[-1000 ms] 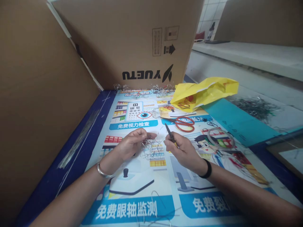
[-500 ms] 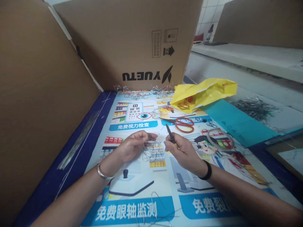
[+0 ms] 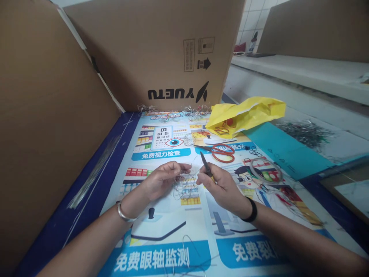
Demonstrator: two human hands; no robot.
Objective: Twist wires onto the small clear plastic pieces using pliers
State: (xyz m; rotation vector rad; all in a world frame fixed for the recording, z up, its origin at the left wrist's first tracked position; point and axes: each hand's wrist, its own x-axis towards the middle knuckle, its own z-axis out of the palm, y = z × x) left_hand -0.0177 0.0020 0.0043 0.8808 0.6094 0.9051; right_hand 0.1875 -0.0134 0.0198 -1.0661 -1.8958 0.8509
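My left hand [image 3: 165,177] pinches a tangled, thin wire shape [image 3: 186,186] at its upper left edge. The wire's loops hang just over the printed sheet. In my closed right hand [image 3: 223,186] is a pair of pointed pliers [image 3: 206,163], dark jaws pointing up and away, with a bit of yellow on the handle. The tool's tip is apart from the wire shape, to its upper right. Fingers of the right hand come close to the wire's right side; whether they touch it I cannot tell.
Orange-handled scissors [image 3: 221,152] lie beyond my right hand, near a yellow bag [image 3: 253,111] and a wire coil [image 3: 281,175]. Straight wires [image 3: 93,173] lie at left, loose wires [image 3: 190,250] in front. Cardboard walls [image 3: 129,57] stand behind and left. A wire heap [image 3: 307,132] lies right.
The whole view has shifted slightly. Both hands keep nearly the same pose; my right hand with the pliers sits a touch closer to the wire shape.
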